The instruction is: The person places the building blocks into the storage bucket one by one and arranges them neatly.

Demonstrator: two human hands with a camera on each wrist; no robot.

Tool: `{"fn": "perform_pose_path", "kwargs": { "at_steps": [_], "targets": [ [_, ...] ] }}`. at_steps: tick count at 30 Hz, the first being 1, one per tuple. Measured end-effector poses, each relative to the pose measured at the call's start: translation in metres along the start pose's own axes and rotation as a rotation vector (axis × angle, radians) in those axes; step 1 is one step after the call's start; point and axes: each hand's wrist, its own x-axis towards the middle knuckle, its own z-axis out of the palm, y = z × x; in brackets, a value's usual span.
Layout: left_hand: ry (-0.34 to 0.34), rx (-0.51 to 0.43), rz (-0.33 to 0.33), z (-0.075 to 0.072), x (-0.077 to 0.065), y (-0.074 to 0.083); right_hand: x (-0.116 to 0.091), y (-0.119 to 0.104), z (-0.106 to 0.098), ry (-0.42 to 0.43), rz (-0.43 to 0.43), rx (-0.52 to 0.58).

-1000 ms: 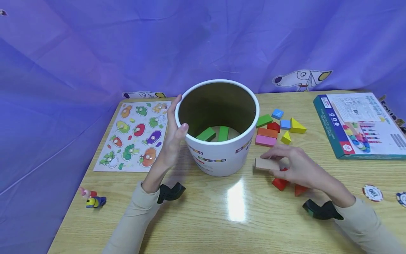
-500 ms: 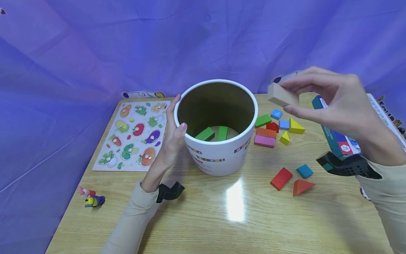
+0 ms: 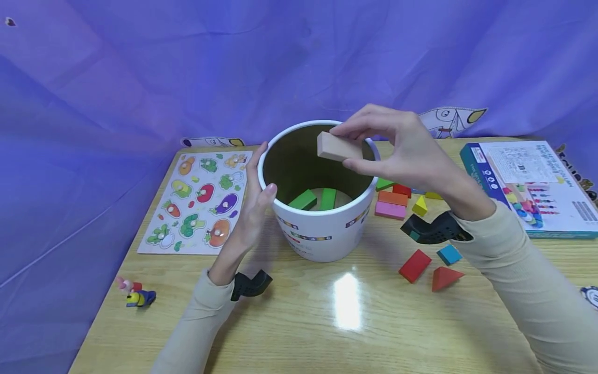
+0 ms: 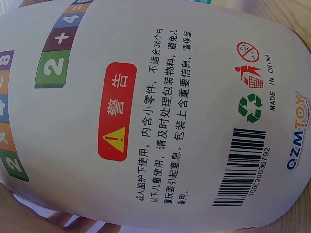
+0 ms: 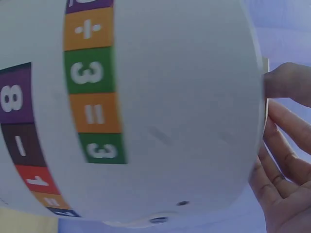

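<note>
In the grip of the right hand (image 3: 405, 148), a plain wooden block (image 3: 340, 149) is pinched by one end, over the open mouth of a white printed tub (image 3: 322, 236). The tub's left side is steadied by the left hand (image 3: 252, 208), its fingers laid along the outer wall by the rim. The block could be knocked loose if its free end or the knuckles were caught on the rim; if let go from high, it would probably bounce off the two green blocks (image 3: 303, 199) inside, and the tub might be shifted on the surface (image 3: 280, 332) by an uneven push. Only in the head view are those green blocks seen. In the left wrist view a barcode (image 4: 240, 167) and warning text are readable, while in the right wrist view the block is almost wholly hidden behind the tub.
</note>
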Motion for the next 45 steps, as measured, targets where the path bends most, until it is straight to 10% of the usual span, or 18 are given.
{"fn": "perform_pose_path", "kwargs": {
  "at_steps": [26, 36, 45],
  "targets": [
    [-0.006, -0.059, 0.004, 0.003, 0.0, -0.001, 0.0, -0.001, -0.005, 0.023, -0.045, 0.101],
    [-0.007, -0.055, 0.02, 0.003, 0.001, 0.0, -0.06, 0.015, -0.038, 0.04, -0.194, 0.323],
    [0.002, -0.061, 0.018, 0.004, 0.001, -0.001, -0.125, 0.068, -0.024, -0.302, -0.024, -0.08]
  ]
}}
